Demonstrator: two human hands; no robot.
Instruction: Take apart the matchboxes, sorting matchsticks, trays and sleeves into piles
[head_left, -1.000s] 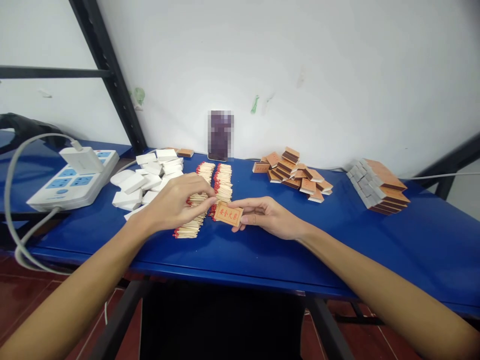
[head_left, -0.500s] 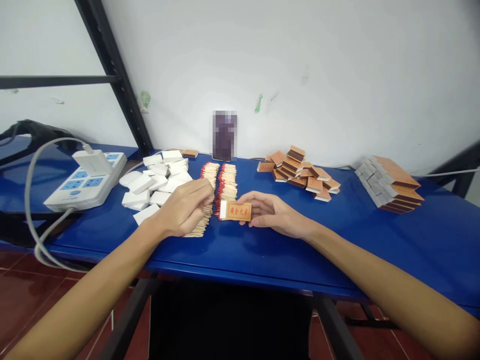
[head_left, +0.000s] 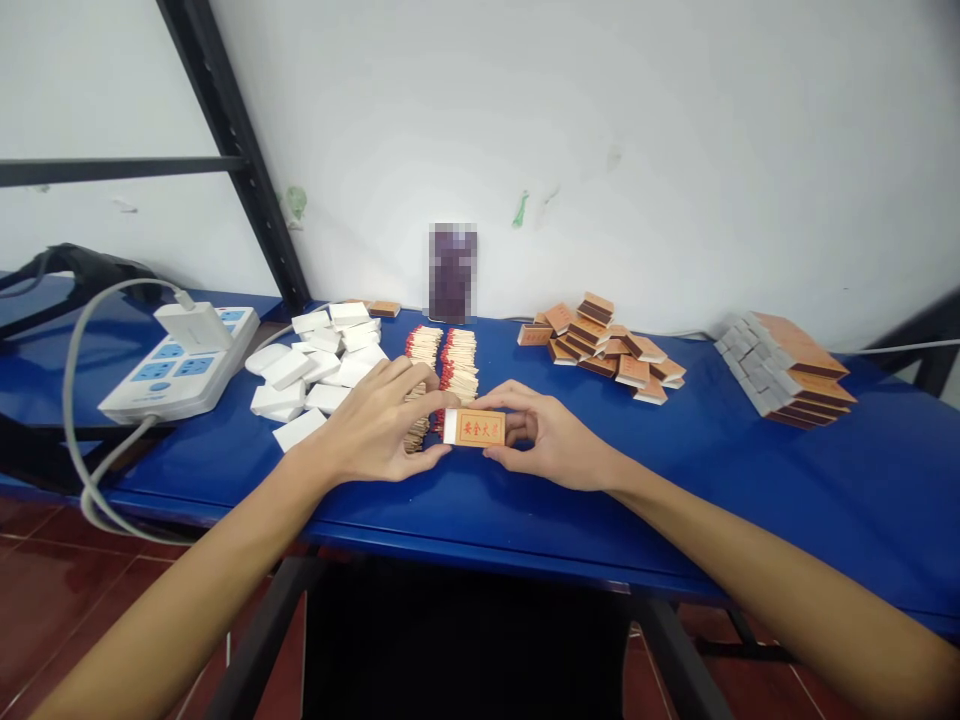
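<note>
Both hands have drawn closer since a second ago: the left hand (head_left: 375,425), which lay over the loose matches, now reaches its fingertips to the white end of the matchbox (head_left: 474,428), and the box has turned from tilted to level, its printed orange face up. The right hand (head_left: 555,438) grips the matchbox from its other end, thumb below and fingers curled over the top edge, clamped on the box. The left fingers are loosely bent and close together, thumb and forefinger touching the white inner tray where it sticks out of the sleeve; whether they pinch it firmly cannot be told. The matchbox is held just above the blue table (head_left: 712,480), near its front middle, right in front of the 2 rows of red-tipped matches (head_left: 450,360).

Left of the matches lies a heap of white inner trays (head_left: 322,365), and beyond it a white power strip (head_left: 176,365) with a charger plugged in. Right of the matches sits a loose pile of orange matchboxes (head_left: 607,345), and farther right a neat leaning stack of matchbox sleeves (head_left: 784,370). A blurred dark object (head_left: 452,272) stands against the white wall (head_left: 675,150).
</note>
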